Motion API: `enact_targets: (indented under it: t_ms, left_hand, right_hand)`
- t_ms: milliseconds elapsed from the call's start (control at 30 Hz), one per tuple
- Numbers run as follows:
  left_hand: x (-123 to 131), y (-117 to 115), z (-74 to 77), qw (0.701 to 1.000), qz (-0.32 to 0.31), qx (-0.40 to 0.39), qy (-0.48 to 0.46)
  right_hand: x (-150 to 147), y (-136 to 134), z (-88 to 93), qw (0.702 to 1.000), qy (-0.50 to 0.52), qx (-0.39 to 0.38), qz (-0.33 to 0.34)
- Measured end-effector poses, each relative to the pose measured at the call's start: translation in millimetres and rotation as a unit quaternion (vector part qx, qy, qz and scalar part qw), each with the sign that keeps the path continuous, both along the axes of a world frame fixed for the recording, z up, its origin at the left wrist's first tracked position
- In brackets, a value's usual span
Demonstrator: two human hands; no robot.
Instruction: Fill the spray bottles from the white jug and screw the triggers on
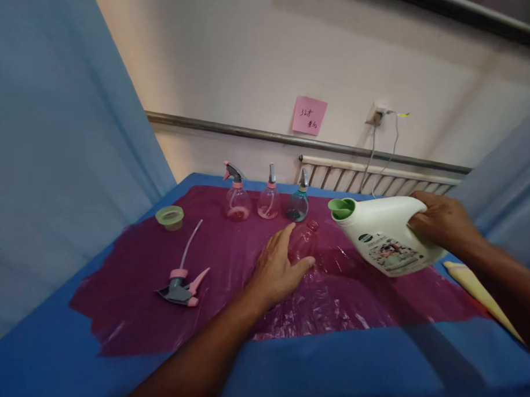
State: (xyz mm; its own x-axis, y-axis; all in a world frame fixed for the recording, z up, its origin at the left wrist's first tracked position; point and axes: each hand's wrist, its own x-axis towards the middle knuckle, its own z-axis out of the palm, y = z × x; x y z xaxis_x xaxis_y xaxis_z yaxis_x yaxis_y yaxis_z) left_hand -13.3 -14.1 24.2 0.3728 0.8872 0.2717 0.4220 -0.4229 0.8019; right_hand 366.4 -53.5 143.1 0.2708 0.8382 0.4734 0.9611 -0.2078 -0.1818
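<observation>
My right hand (442, 222) grips the handle of a white jug (377, 225), which tilts to the left. A green pouring spout (343, 208) shows in the jug's mouth. My left hand (278, 265) is beside a clear pinkish bottle (305, 237) without a top, thumb and fingers apart around its near left side. Whether the fingers touch the bottle I cannot tell. To the left, a grey and pink spray head (179, 291) with its tube lies on the purple plastic sheet (228, 261).
At the back stand two pink-tinted spray bottles (237, 206) (268, 204) and a teal spray bottle (297, 205), each with some liquid. A greenish cup (170, 218) sits at the left, a folded yellow cloth (479, 290) at the right. Blue curtains (67, 128) flank the blue table (328, 368).
</observation>
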Motion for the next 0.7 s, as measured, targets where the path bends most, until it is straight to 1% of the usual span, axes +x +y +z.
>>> enact_targets:
  t_ms: [67, 133, 267, 533, 700]
  left_hand:
    - [-1.4, -1.9, 2.8, 1.000, 0.000, -0.008, 0.009]
    - [-1.9, -3.8, 5.3, 1.000, -0.001, -0.018, 0.014]
    - [-0.7, -5.9, 7.5, 0.999, -0.004, -0.026, 0.018]
    - [0.0, -4.5, 3.8, 0.999, 0.003, -0.014, 0.029]
    - [0.2, -3.4, 3.9, 0.999, -0.002, 0.001, 0.052]
  right_hand:
    - [3.5, 3.9, 1.8, 0.998, -0.058, -0.035, -0.004]
    - [4.4, 6.9, 4.0, 0.994, -0.089, -0.056, -0.009]
    - [0.9, 9.2, 7.1, 0.990, -0.119, -0.076, -0.021]
    - [-2.1, 9.5, 10.2, 0.981, -0.163, -0.097, -0.033]
    - [-5.2, 10.2, 17.3, 0.971, -0.197, -0.129, -0.044]
